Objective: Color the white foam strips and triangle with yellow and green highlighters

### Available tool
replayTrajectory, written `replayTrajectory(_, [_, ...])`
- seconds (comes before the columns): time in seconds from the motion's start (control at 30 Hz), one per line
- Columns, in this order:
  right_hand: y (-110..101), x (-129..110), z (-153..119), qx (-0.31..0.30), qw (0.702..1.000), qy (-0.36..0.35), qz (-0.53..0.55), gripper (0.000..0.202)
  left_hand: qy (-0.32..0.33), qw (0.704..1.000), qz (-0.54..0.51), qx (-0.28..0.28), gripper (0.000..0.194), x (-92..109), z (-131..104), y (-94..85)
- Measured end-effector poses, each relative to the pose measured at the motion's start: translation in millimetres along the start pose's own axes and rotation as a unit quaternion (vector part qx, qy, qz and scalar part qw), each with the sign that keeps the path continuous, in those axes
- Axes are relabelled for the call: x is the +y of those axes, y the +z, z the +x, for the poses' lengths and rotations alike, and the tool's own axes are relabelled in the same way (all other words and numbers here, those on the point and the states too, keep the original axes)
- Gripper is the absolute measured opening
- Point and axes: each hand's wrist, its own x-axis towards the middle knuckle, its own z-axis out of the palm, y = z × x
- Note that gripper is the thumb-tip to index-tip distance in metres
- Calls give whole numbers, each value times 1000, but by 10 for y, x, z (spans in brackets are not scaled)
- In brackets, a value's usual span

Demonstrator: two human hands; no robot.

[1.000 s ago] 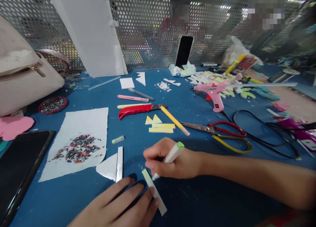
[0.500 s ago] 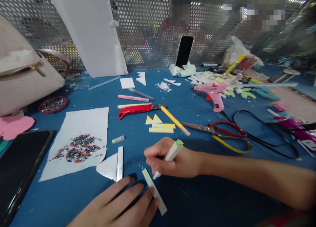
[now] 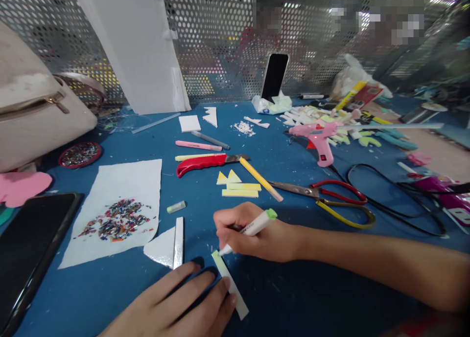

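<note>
A white marker with a green end (image 3: 253, 226) is gripped in my right hand (image 3: 257, 234). Its tip touches the upper end of a narrow white strip (image 3: 229, 284), where pale green colour shows. My left hand (image 3: 183, 298) lies flat with its fingers spread. Two of its fingertips press the strip against the blue table. Beside that hand lie a white curved piece (image 3: 163, 248) and another white strip (image 3: 178, 239). A clear-and-green marker cap (image 3: 176, 207) rests above them. Yellow-coloured strips (image 3: 240, 193) and small yellow triangles (image 3: 232, 176) sit beyond my right hand.
A red-handled knife (image 3: 200, 164), scissors (image 3: 319, 191) and a pink glue gun (image 3: 318, 137) with its black cord lie further back. On the left are a paper sheet (image 3: 143, 180) bearing colourful bits, a dark phone (image 3: 33, 254) and a bag (image 3: 36, 102). Another phone (image 3: 274, 77) stands upright behind.
The marker tip has moved up and left along the strip to its upper end, and the marker leans lower. My left hand and the strip have stayed put.
</note>
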Motion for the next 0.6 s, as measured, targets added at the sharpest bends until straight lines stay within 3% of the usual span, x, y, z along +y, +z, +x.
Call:
replayTrajectory(0.47, [7, 15, 10, 16, 1000, -13, -3, 38, 2, 1000, 4, -22, 34, 11, -7, 8])
replayTrajectory(0.6, [7, 18, 10, 11, 1000, -23, 2, 39, -1, 1000, -8, -6, 37, 28, -5, -3])
